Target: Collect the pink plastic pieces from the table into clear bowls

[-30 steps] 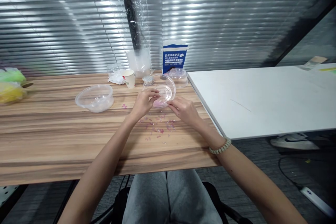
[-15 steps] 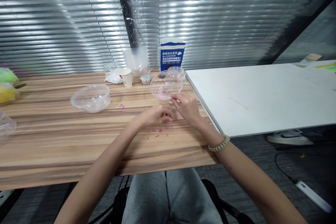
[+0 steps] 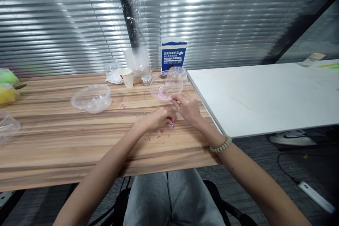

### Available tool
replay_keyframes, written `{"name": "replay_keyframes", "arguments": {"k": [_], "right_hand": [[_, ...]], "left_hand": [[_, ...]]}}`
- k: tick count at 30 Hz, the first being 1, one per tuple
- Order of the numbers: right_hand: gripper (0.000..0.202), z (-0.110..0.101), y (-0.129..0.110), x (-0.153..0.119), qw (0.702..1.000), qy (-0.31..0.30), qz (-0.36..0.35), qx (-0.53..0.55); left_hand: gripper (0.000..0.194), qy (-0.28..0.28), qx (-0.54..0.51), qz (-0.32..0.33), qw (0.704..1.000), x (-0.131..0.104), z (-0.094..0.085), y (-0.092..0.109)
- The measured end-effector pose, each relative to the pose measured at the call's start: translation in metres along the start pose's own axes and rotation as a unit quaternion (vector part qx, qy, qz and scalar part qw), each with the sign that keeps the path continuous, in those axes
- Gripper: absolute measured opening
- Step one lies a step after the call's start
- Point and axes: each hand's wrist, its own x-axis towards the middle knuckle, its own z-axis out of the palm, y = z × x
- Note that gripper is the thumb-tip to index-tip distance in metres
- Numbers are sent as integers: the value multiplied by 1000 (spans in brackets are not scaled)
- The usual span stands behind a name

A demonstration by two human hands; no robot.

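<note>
My right hand (image 3: 186,107) grips the near rim of a clear plastic bowl (image 3: 166,85) and holds it tilted toward me; some pink bits lie inside it. My left hand (image 3: 156,118) rests low on the wooden table (image 3: 66,130) with its fingers curled over small pink and clear pieces (image 3: 159,133) scattered there. Whether the fingers pinch any of them is hidden. A bead bracelet (image 3: 221,145) is on my right wrist.
A second clear bowl (image 3: 91,98) stands to the left. At the back are a paper cup (image 3: 128,77), stacked clear containers (image 3: 136,61), a blue and white carton (image 3: 173,54) and a clear lid (image 3: 180,72). A white table (image 3: 265,95) adjoins on the right. Yellow and green bags (image 3: 7,86) lie far left.
My left hand left the bowl's rim and came down onto the scattered pieces. My right hand now holds the bowl alone, a little farther back and tilted.
</note>
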Motion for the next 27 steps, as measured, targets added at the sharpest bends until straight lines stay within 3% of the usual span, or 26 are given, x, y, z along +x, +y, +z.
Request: {"name": "replay_keyframes", "arguments": {"k": [4, 7, 9, 12, 15, 17, 20, 27], "right_hand": [[9, 0, -1, 0, 1000, -9, 3, -2], [10, 1, 0, -1, 1000, -2, 2, -10], [11, 1, 0, -1, 1000, 1, -1, -10], [13, 0, 0, -1, 1000, -4, -13, 4], [15, -1, -2, 0, 999, 1, -34, 28], [16, -1, -4, 0, 998, -1, -50, 44], [17, -2, -5, 0, 996, -23, -71, 56], [17, -3, -7, 0, 994, -43, -87, 57]], "left_hand": [[16, 0, 5, -17, 1000, 0, 2, 3], [16, 40, -12, -17, 999, 2, -3, 11], [16, 111, -42, 4, 993, 3, -10, 17], [13, 261, -67, 18, 963, 2, -22, 22], [9, 392, -57, -24, 918, -1, -29, 18], [8, 444, -47, -60, 893, -3, -30, 11], [10, 475, -29, -107, 873, -5, -29, 3], [13, 482, -9, -184, 856, -6, -31, 1]]}}
